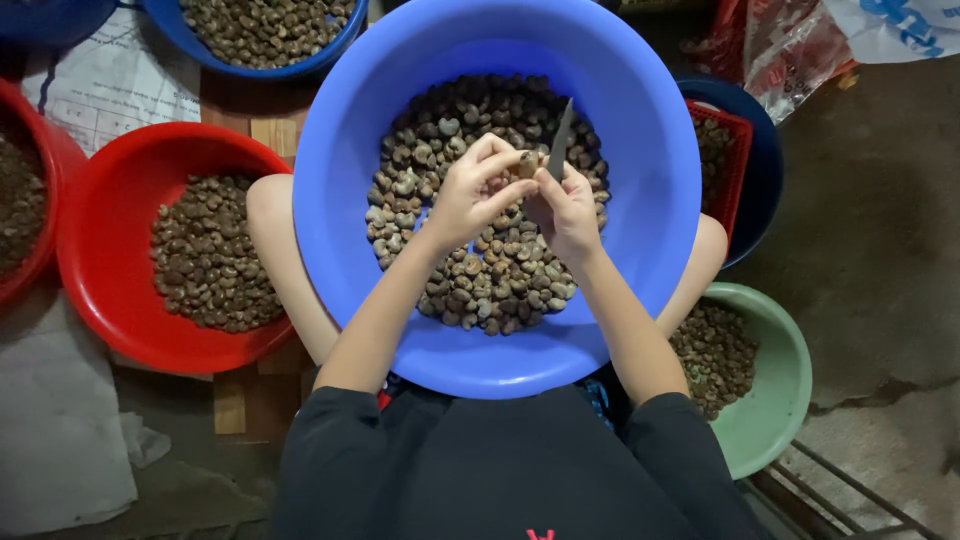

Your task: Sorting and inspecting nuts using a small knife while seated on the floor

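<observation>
Left hand [468,195] fingers pinch one cashew nut [527,163] over the middle of the blue basin [350,250]. Right hand [567,208] fingers are closed around a small knife [560,140]. Risk: blade slipping off the shell into the left fingertips.

Just one view here, a head cam looking straight down from close above the big blue basin [640,330] in the person's lap. The basin sits dead center, with other bowls cut off around it at the edges.

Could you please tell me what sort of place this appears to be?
Probably a small nut-shelling workplace on a bare floor: basins of nuts surround the person, like the blue basin, and the right hand holds a knife.
</observation>
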